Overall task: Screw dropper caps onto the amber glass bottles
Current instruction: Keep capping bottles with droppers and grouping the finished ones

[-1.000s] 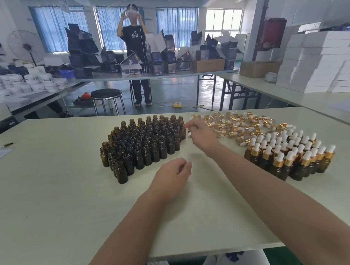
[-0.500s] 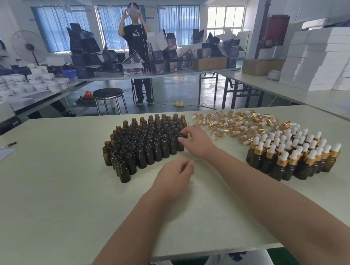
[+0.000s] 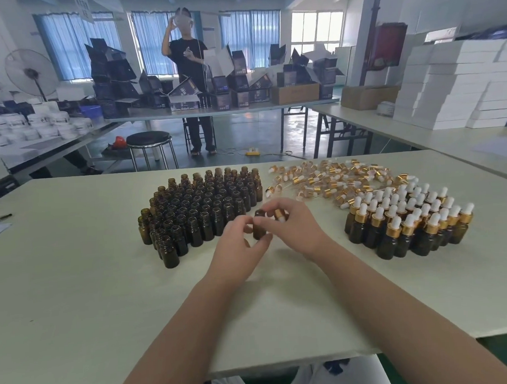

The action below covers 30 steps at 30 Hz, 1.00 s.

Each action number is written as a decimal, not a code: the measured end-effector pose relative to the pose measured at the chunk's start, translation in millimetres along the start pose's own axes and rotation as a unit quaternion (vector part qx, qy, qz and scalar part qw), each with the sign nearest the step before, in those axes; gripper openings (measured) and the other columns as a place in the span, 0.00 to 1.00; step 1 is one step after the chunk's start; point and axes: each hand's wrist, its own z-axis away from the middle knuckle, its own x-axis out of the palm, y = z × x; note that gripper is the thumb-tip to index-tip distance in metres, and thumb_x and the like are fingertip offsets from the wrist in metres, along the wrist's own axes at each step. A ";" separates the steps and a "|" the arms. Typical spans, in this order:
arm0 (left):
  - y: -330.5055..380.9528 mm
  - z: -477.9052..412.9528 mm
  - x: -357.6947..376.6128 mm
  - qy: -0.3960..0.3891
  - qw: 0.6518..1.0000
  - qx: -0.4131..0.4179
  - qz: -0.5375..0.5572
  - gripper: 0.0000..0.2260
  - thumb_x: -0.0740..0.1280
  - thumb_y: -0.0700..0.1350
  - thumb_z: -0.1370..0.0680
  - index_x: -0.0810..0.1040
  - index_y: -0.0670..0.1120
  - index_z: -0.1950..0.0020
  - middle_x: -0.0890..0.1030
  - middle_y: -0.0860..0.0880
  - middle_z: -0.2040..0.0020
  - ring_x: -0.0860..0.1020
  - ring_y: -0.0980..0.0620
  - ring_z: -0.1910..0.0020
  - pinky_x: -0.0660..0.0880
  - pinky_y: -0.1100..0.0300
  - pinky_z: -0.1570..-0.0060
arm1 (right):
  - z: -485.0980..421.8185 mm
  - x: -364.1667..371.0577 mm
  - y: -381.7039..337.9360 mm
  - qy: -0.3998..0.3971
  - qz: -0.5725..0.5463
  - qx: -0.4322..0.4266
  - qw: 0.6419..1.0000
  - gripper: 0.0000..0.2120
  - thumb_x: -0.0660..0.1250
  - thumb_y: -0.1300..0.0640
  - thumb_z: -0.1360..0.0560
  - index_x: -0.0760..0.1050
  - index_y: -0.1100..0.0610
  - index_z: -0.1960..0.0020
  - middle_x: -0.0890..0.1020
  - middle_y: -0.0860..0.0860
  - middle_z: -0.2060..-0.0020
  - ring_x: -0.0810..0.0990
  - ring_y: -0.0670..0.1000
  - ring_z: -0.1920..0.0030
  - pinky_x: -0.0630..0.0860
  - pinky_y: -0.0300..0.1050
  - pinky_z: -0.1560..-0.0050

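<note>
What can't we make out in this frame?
Head view:
- amber bottle: base hidden by left hand fingers.
- dropper cap: mostly covered by right hand; pipette not discernible.
- uncapped bottles: inner rows hide each other, no exact count.
- dark boxes at the back: print too blurred.

Left on my table (image 3: 77, 284): open bottles (image 3: 201, 211).
Right: capped bottles (image 3: 408, 223).
Behind those: loose dropper caps (image 3: 332, 177).
Middle front: bottle (image 3: 259, 228) between my left hand (image 3: 239, 245) and right hand (image 3: 295, 229).
In my right hand: single cap (image 3: 280, 215).
</note>
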 end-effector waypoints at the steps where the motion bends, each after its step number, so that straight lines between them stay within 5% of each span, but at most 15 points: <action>1: 1.3 0.6 -0.7 -0.014 1.000 0.009 -0.003 0.07 0.68 0.50 0.26 0.73 0.58 0.50 0.76 0.54 0.54 0.74 0.62 0.66 0.69 0.67 0.66 | 6.3 2.4 -1.5 -0.018 -0.015 -0.008 1.000 0.06 0.75 0.55 0.30 0.79 0.47 0.57 0.79 0.43 0.62 0.75 0.35 0.64 0.69 0.26 0.62; 5: 2.0 4.9 -1.6 -0.044 0.999 0.016 -0.002 0.06 0.64 0.46 0.24 0.73 0.59 0.55 0.78 0.57 0.61 0.74 0.64 0.63 0.71 0.63 0.63 | 15.1 2.2 -2.6 -0.048 -0.050 -0.019 0.997 0.09 0.76 0.59 0.31 0.79 0.46 0.57 0.79 0.41 0.63 0.76 0.35 0.65 0.70 0.27 0.61; 9: -2.8 1.6 -0.4 -0.034 0.999 -0.003 -0.009 0.02 0.62 0.46 0.22 0.71 0.53 0.53 0.76 0.53 0.63 0.71 0.65 0.69 0.69 0.65 0.68 | 11.3 -0.6 -0.3 -0.067 -0.079 0.039 0.994 0.15 0.74 0.58 0.28 0.74 0.43 0.48 0.76 0.45 0.54 0.74 0.38 0.65 0.75 0.33 0.63; 15: -4.9 0.4 0.5 0.009 1.000 -0.005 -0.002 0.04 0.61 0.44 0.20 0.69 0.52 0.46 0.74 0.52 0.63 0.71 0.66 0.70 0.67 0.71 0.70 | 9.7 -0.2 1.5 -0.087 -0.118 0.087 0.985 0.17 0.59 0.68 0.22 0.70 0.48 0.43 0.75 0.52 0.52 0.74 0.44 0.69 0.73 0.35 0.69; 21: -3.4 0.7 0.2 0.032 0.999 0.001 -0.003 0.09 0.63 0.44 0.21 0.68 0.52 0.42 0.75 0.58 0.57 0.73 0.70 0.61 0.67 0.74 0.65 | 10.5 -1.1 -3.0 -0.094 -0.208 0.124 0.966 0.16 0.55 0.59 0.17 0.59 0.46 0.32 0.78 0.56 0.47 0.82 0.51 0.66 0.78 0.42 0.63; 26: -1.4 0.7 0.4 0.019 0.999 0.011 -0.034 0.07 0.64 0.46 0.21 0.72 0.51 0.43 0.76 0.55 0.54 0.73 0.62 0.57 0.67 0.72 0.60 | 11.3 -6.5 -3.3 -0.098 -0.131 0.122 0.979 0.12 0.52 0.52 0.17 0.73 0.53 0.44 0.76 0.51 0.66 0.71 0.47 0.73 0.66 0.38 0.73; 30: 0.2 1.9 -0.4 0.001 0.999 0.012 -0.040 0.10 0.64 0.45 0.20 0.75 0.47 0.39 0.78 0.50 0.48 0.75 0.53 0.49 0.70 0.60 0.48 | 10.1 -8.2 -3.3 -0.101 -0.204 0.128 0.965 0.13 0.57 0.47 0.19 0.71 0.54 0.56 0.68 0.48 0.71 0.64 0.47 0.74 0.61 0.37 0.74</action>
